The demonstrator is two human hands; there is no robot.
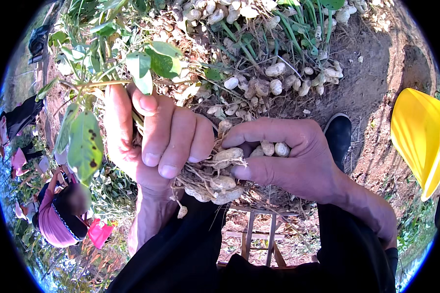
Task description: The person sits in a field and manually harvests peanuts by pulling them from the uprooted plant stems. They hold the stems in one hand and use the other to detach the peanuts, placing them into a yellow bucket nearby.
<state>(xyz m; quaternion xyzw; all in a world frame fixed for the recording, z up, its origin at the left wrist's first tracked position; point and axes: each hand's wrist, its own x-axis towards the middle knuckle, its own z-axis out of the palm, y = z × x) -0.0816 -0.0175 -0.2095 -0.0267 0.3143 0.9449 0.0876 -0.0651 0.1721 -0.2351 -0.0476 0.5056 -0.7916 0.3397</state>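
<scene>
My left hand (165, 135) is closed around the stems of an uprooted peanut plant. The plant's leaves (84, 143), one with dark spots, hang out on the left of the fist. On the other side, its roots and pale peanut pods (223, 183) dangle toward my right hand (289, 157). Thumb and fingertips of the right hand are at the pod cluster, against a pod (229, 155). Several picked-looking pods (275, 148) sit in the hollow of that hand. Whether the right fingertips grip the pod firmly is hard to tell.
More peanut plants with pods (275, 86) lie heaped on the soil ahead. My dark shoe (339, 135) stands to the right. Below is a wooden slatted frame (258, 234) between my legs. A yellow item (416, 139) is at far right; a person in pink (55, 223) is at left.
</scene>
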